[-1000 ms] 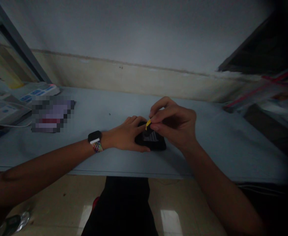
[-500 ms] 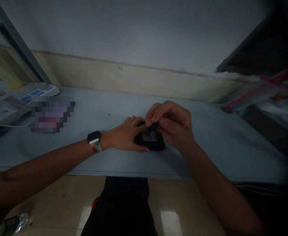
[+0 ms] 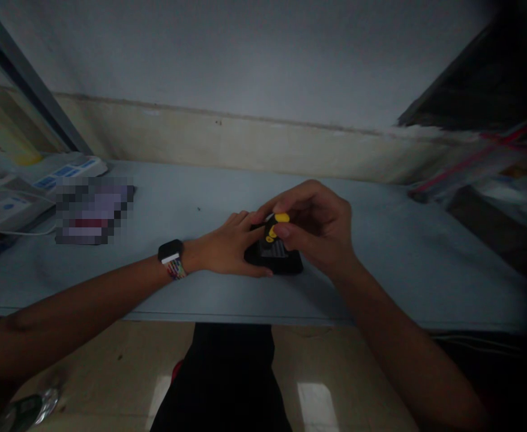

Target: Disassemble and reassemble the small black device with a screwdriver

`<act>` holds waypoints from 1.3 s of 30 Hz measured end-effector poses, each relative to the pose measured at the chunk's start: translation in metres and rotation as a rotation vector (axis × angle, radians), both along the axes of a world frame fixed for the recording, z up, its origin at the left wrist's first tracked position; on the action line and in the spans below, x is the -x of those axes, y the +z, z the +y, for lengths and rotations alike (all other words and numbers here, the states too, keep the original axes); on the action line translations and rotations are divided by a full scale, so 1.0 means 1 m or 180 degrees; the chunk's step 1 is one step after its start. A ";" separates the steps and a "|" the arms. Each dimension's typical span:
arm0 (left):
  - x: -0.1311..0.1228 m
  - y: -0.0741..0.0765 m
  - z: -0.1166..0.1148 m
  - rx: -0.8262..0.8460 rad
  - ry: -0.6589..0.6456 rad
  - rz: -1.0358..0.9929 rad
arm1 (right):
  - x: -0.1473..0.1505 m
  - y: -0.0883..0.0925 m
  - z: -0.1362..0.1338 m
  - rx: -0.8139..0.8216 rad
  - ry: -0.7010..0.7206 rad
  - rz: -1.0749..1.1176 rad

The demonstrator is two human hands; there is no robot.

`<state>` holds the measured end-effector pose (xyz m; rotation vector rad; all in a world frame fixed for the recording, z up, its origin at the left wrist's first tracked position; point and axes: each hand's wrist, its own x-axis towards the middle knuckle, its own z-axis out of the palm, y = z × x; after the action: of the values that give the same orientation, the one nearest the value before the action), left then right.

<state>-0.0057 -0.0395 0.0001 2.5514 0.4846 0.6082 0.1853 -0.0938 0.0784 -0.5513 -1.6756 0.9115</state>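
A black flat device (image 3: 286, 264) with a pale label lies on the blue-grey table. My left hand (image 3: 227, 246), wearing a watch at the wrist, rests against its left side with thumb and fingers spread. Above the device, my right hand (image 3: 320, 225) pinches a small black and yellow tool (image 3: 271, 231) between thumb and fingers. The tool's lower end is over the label; whether it touches cannot be made out.
A blurred-out phone-like object (image 3: 95, 210) lies at the left, beside a white power strip (image 3: 68, 174) and cables. Clear bags with a red edge (image 3: 452, 168) stand at the right. A wall (image 3: 245, 141) runs behind the table (image 3: 173, 180).
The right hand's fingers have shifted, and yellow parts of the tool now show where it looked all black. My left hand has stayed in nearly the same place.
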 end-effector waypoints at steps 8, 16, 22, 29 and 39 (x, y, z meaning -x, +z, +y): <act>0.000 -0.006 0.002 -0.0271 0.0010 -0.0024 | -0.010 -0.007 0.007 -0.0357 0.0116 0.0029; -0.001 -0.006 0.001 -0.0257 0.0041 -0.0112 | -0.004 -0.004 0.009 0.0054 0.0322 0.0216; -0.001 -0.003 0.001 -0.0197 0.0032 -0.0057 | -0.002 -0.006 0.009 0.0398 0.0488 0.0255; 0.000 -0.005 0.001 -0.0186 0.0052 0.0025 | -0.008 -0.001 0.009 0.0070 0.0305 0.0170; 0.000 -0.005 0.000 -0.0372 0.0054 0.0112 | -0.020 -0.004 0.005 0.0554 0.0227 0.0057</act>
<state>-0.0056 -0.0391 -0.0051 2.6748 0.4967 0.6151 0.2052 -0.0884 0.0743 -0.6013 -1.6177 1.1181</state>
